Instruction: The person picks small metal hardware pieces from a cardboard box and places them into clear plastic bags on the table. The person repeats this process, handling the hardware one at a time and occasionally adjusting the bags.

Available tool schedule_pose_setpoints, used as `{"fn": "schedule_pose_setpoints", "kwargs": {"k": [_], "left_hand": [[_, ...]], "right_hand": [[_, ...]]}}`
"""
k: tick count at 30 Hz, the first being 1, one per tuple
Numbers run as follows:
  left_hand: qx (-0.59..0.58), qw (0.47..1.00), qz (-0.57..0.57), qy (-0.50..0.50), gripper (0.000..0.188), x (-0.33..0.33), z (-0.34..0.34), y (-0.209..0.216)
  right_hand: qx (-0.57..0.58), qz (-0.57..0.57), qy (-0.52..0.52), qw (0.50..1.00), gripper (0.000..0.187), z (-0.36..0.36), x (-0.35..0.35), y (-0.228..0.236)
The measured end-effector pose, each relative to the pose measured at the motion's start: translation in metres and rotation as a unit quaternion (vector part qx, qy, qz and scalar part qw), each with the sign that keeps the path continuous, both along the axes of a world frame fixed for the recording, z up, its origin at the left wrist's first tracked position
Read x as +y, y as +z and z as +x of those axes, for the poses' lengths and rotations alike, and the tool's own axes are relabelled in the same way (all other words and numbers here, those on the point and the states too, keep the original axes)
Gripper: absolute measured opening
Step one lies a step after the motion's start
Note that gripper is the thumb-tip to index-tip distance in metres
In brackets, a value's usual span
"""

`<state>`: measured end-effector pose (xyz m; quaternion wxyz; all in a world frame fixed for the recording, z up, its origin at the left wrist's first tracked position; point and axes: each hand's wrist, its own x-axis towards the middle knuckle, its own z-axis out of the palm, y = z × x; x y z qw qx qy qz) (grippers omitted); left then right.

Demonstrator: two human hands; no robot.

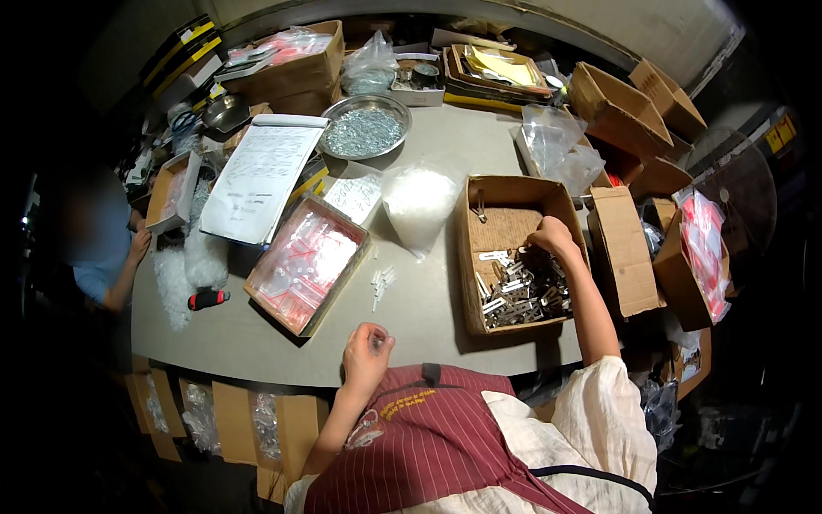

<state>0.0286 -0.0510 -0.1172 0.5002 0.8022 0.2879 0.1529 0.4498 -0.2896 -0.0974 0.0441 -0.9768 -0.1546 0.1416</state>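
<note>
My right hand point(555, 238) reaches into an open cardboard box point(469, 283) at the right of the table. Its fingers point down, pressed together, over a pile of small slotted metal clips point(522, 287); whatever they pinch is hidden. Near the table's front edge, my left hand point(366, 358) is curled, with something clear or shiny inside its fingers that I cannot make out. Beyond it lie several small white sticks point(382, 283). To their left a shallow box point(318, 317) holds red-and-clear plastic packets point(304, 261).
A bag of white material point(419, 206) stands mid-table. Behind it is a metal bowl point(405, 137) of small silvery parts. A clipboard with paper point(261, 176) and a red-black cutter point(208, 299) lie left. Cardboard boxes point(623, 248) crowd the right. Another person point(107, 265) is at the left edge.
</note>
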Motion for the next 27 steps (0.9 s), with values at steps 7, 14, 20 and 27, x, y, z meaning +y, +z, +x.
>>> {"fn": "schedule_pose_setpoints", "kwargs": {"k": [7, 14, 20, 27], "left_hand": [[-0.052, 0.995, 0.081, -0.019, 0.02, -0.004, 0.008, 0.019], [-0.098, 0.987, 0.047, -0.118, 0.021, -0.013, 0.053, 0.051], [-0.098, 0.986, 0.034, -0.129, 0.024, -0.015, 0.055, 0.056], [-0.104, 0.976, -0.104, -0.163, 0.027, -0.006, 0.041, 0.062]], "right_hand": [[0.204, 0.469, -0.032, 0.859, 0.012, -0.063, 0.016, 0.073], [0.31, 0.487, 0.175, 0.797, 0.015, -0.198, 0.064, 0.13], [0.199, 0.315, 0.452, 0.81, 0.017, -0.236, 0.092, 0.121], [0.175, 0.259, 0.519, 0.796, 0.037, -0.23, 0.094, 0.121]]}}
